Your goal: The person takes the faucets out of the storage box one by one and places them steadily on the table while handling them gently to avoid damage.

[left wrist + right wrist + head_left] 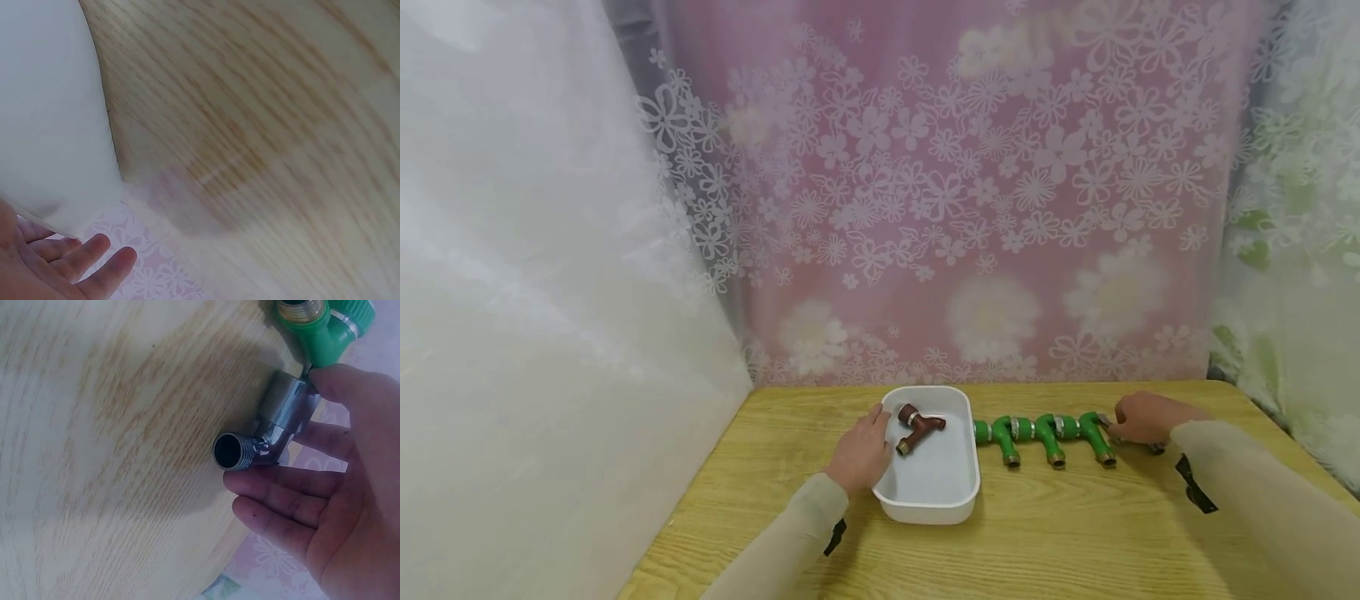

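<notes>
My right hand is at the right end of a row of green Y-shaped valves. In the right wrist view it pinches a chrome valve, thumb by its upper end and fingers curled beneath. The valve's threaded mouth faces the camera, close over the table. Just beyond the thumb is the end green valve with a brass outlet. My left hand rests at the left rim of a white tray, its fingers extended. One brown valve lies inside.
Wood-grain table lies under everything. The green row runs from the tray's right wall toward my right hand, brass outlets facing me. Behind rises a pink flowered curtain, with a pale sheet on the left and another flowered one on the right.
</notes>
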{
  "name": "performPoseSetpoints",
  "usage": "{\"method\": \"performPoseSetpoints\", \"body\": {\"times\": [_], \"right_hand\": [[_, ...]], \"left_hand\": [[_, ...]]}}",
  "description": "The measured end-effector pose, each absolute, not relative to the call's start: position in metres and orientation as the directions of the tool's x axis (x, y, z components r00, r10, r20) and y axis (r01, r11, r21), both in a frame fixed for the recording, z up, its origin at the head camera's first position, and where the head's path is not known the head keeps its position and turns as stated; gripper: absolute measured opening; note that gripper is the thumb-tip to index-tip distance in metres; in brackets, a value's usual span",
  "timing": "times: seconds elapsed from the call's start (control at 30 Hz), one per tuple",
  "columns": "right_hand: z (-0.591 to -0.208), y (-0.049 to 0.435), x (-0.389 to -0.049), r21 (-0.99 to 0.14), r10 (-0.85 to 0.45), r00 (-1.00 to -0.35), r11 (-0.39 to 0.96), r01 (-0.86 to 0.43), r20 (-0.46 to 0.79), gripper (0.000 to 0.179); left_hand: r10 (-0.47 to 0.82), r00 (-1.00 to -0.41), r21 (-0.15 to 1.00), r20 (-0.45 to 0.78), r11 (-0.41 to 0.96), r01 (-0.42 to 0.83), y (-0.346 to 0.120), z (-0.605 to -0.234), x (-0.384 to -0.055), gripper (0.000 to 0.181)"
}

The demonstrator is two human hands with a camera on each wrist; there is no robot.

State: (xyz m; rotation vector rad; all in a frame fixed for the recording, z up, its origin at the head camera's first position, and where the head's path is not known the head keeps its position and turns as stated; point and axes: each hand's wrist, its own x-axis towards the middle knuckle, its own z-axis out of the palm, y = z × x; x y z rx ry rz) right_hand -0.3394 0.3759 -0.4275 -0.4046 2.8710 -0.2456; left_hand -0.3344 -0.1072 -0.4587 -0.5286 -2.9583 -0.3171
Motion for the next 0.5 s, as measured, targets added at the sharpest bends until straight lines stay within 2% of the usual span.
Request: {"method": "performPoseSetpoints", "body": {"times": [0.5], "right_hand": [[-0.431,0.3805,-0.3407,-0.149,-0.325,-0.927,0.942,-0.301,-0.187,0.028]], "left_hand": [[0.325,-0.928,0.187,0.181,0.915,0.357,-0.1065,-0.4625,-0.335,0.05]]}}
